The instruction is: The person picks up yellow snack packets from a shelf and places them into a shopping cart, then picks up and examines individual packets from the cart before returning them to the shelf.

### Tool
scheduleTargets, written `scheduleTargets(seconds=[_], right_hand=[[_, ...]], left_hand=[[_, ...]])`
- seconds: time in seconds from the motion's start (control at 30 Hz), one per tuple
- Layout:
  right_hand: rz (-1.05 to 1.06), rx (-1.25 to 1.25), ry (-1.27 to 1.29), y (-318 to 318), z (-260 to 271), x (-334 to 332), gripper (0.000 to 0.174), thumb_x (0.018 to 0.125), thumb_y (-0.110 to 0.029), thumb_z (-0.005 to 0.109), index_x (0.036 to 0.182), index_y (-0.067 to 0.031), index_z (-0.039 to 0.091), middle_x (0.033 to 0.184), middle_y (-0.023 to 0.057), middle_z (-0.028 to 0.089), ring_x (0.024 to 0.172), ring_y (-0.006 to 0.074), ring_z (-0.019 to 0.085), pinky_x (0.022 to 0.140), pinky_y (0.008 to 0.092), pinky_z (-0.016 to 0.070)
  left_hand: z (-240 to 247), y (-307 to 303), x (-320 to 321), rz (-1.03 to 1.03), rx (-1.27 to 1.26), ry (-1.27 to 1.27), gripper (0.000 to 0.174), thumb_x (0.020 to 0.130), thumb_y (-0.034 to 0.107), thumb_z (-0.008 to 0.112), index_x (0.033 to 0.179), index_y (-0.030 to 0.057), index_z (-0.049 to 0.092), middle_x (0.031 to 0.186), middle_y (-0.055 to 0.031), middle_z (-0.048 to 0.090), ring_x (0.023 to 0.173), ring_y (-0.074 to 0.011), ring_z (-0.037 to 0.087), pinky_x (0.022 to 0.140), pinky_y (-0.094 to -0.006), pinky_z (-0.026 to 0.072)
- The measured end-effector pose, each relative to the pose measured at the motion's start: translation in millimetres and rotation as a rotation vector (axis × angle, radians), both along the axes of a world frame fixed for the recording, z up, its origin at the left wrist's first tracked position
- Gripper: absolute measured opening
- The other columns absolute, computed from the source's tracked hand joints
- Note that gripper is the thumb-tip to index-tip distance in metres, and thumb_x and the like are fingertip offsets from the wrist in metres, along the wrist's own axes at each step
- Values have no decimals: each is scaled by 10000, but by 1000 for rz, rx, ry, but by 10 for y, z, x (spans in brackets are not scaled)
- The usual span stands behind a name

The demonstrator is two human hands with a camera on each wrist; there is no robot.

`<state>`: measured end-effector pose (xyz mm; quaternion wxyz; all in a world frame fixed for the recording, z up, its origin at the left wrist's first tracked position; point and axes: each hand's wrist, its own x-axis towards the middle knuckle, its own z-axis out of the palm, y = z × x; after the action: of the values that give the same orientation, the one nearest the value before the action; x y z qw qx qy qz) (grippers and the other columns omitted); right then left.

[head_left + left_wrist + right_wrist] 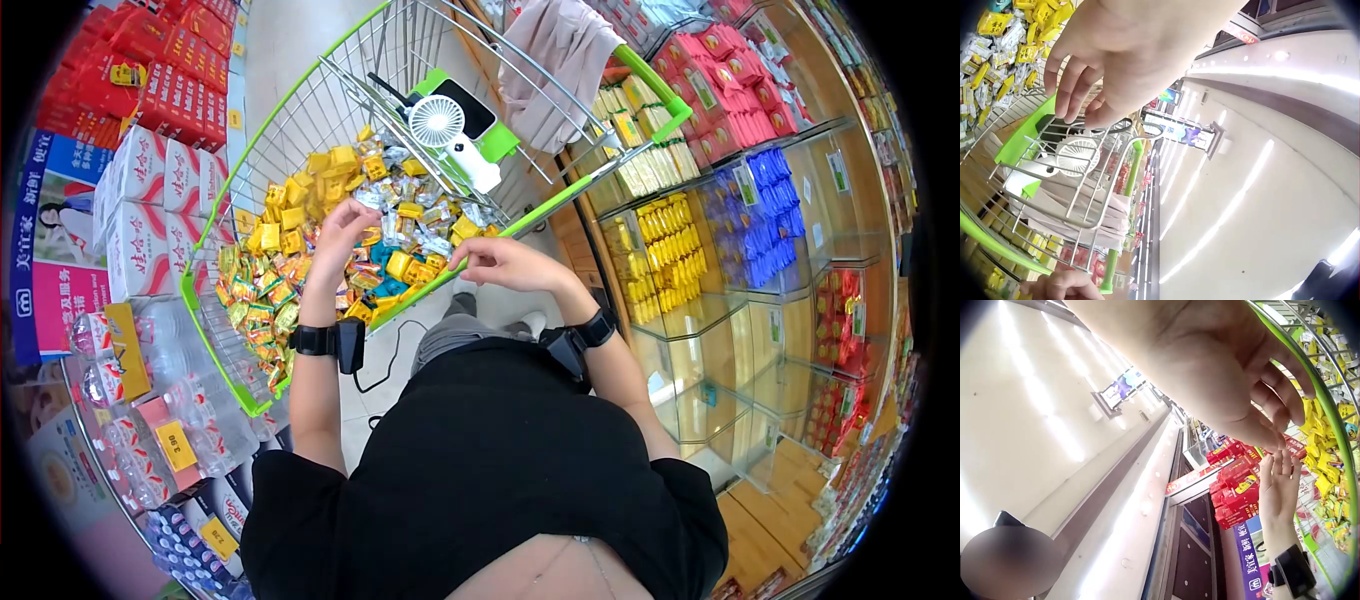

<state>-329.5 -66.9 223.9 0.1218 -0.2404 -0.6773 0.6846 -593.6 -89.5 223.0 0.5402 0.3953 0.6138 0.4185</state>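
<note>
A wire shopping cart (215, 222) with green rims holds a heap of small wrapped snacks (285, 215) in yellow, silver, orange and teal wrappers. Over the heap is my left hand (343, 240); its fingers bend loosely around nothing, as the left wrist view also shows. My right hand (520, 266) hovers at the cart's near green rim (540, 213), fingertips right at the edge. Those fingers (1275, 394) are slack and hold nothing in the right wrist view. A white handheld fan (437, 121) lies on the cart's upper rack beside a dark-screened green device (468, 108).
A pale cloth (555, 70) hangs over the cart's handle end. Right of it, shelves carry yellow packets (665, 255), blue packets (765, 210) and pink packs (725, 90). On the left stand white-and-red cartons (150, 230), red boxes (185, 80) and bottled water (195, 400).
</note>
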Motion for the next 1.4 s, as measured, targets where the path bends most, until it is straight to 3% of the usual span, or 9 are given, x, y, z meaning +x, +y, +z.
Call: scheduleTargets(seconds=[0.27,0.43,0.6,0.73,0.93,1.07,1.2,1.27,1.4], right_hand=[[10,-64,-75,119,-129,-320,191,814,-138,498,978,-46,528,684,2,518,647,65,473,601,215,381],[-18,-78,-101,222,-179,-497,203,806,-130,497,985,-35,519,699,17,537,654,76,505,617,224,398],[-42,-114,-98,309,-263,-667,211,799,-124,497,989,-34,515,697,20,533,666,84,524,625,228,411],[-57,-165,-115,369,-324,-780,213,794,-124,502,988,-36,515,703,23,539,669,84,527,620,226,413],[-59,-99,-182,445,-444,-881,214,792,-130,504,988,-45,517,703,16,541,653,79,515,602,222,403],[-61,-91,-212,455,-562,-915,208,795,-132,502,983,-46,517,709,17,545,656,77,508,600,221,398],[-59,-73,-246,437,-552,-959,205,799,-134,500,985,-48,515,713,23,548,656,83,506,598,227,398],[-62,-86,-243,423,-594,-974,205,804,-139,500,987,-49,514,710,23,546,653,84,503,596,228,398],[-69,-98,-255,411,-597,-996,207,815,-156,502,992,-50,515,709,22,546,646,83,497,591,230,396]], left_hand=[[-650,70,-338,-31,-211,-63,140,783,104,533,919,80,508,731,2,522,699,-83,501,609,-221,401],[-786,121,-406,32,-223,-65,138,747,59,535,884,40,529,648,7,501,582,-71,445,521,-209,353],[-1035,223,-462,-176,-156,64,155,732,4,475,835,42,584,588,21,453,550,-58,409,499,-191,322],[-1329,304,-409,-433,-142,470,180,716,56,487,824,34,629,707,-83,598,651,-161,543,593,-285,424],[-1993,209,-288,-716,-102,586,165,686,145,527,770,88,657,782,-117,618,776,-280,579,695,-346,453],[-2354,130,-264,-797,-255,511,161,679,158,533,746,91,664,770,-126,621,762,-257,587,698,-335,452],[-2605,8,-270,-812,-142,464,189,709,189,514,764,77,656,755,-127,620,709,-270,589,659,-349,454],[-2505,34,-194,-855,-653,490,265,777,267,475,889,94,642,822,-86,624,700,-227,563,598,-348,461],[-2510,-12,-314,-944,-648,434,338,785,346,463,987,116,605,920,-80,600,732,-215,556,583,-337,466]])
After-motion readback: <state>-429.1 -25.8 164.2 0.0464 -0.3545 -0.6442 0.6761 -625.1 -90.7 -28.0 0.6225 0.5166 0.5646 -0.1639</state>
